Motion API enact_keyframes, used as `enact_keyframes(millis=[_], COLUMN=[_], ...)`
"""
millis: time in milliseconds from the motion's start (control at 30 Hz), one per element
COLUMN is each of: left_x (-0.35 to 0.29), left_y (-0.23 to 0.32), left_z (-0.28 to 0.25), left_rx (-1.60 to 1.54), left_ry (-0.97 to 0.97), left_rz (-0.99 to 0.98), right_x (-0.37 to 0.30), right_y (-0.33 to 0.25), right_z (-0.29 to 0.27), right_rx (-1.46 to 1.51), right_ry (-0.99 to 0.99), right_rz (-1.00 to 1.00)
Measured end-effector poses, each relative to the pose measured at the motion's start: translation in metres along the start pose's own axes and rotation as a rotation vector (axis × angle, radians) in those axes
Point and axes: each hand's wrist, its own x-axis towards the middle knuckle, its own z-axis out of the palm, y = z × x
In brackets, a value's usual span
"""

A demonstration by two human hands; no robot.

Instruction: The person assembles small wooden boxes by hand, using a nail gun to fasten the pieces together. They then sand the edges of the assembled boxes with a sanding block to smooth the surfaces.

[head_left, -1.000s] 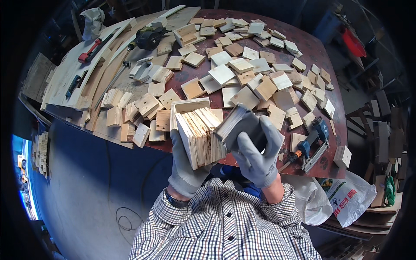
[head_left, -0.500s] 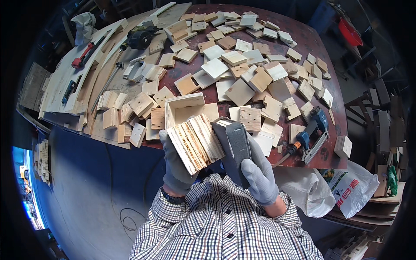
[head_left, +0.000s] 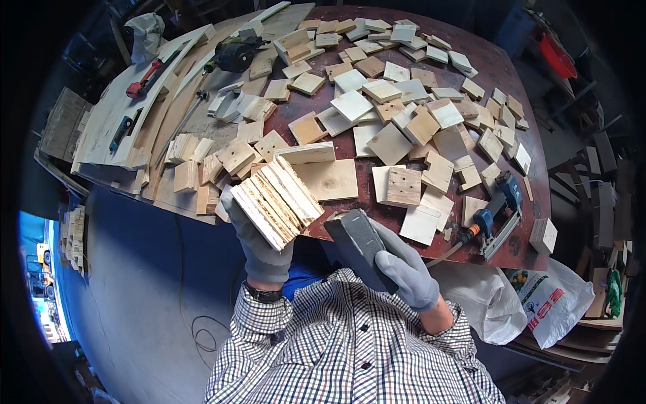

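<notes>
My left hand, in a grey-white work glove, is closed round a thick stack of plywood pieces. Rough, layered edges of the stack face up. In my gloved right hand is a dark grey block that looks like a sanding block wrapped in abrasive sheet. Its top end lies beside the stack, with a gap between them. Just beyond the stack, a square wooden board lies on the table, and a narrow wooden piece stands at its far edge.
Many small wooden blocks cover the dark red table. A blue nail gun with a hose lies at the right. Long boards, a red tool and a dark power tool are at the left. White bags hang right.
The stack in my left hand has moved left, away from the dark block, which it touched or nearly touched before. The board behind it now shows more fully. My view has shifted slightly.
</notes>
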Motion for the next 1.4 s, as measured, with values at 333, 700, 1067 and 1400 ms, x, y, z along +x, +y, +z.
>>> enact_keyframes(millis=[333,700,1067,1400], left_x=[-0.010,0.019,-0.024,0.028], left_y=[-0.004,0.013,0.007,0.013], left_z=[0.026,0.006,0.018,-0.024], left_rx=[-0.261,-2.619,-2.018,-1.079], left_ry=[0.231,-0.147,-0.300,0.042], left_rz=[0.002,-0.746,-0.794,-0.243], right_x=[0.017,-0.002,0.053,0.003], right_y=[-0.037,-0.034,-0.026,0.001], right_z=[0.023,0.005,0.023,-0.011], right_rx=[-0.944,-1.072,-0.101,-0.063], right_ry=[0.275,0.148,-0.013,0.107], right_rz=[-0.671,-0.844,-0.363,-0.136])
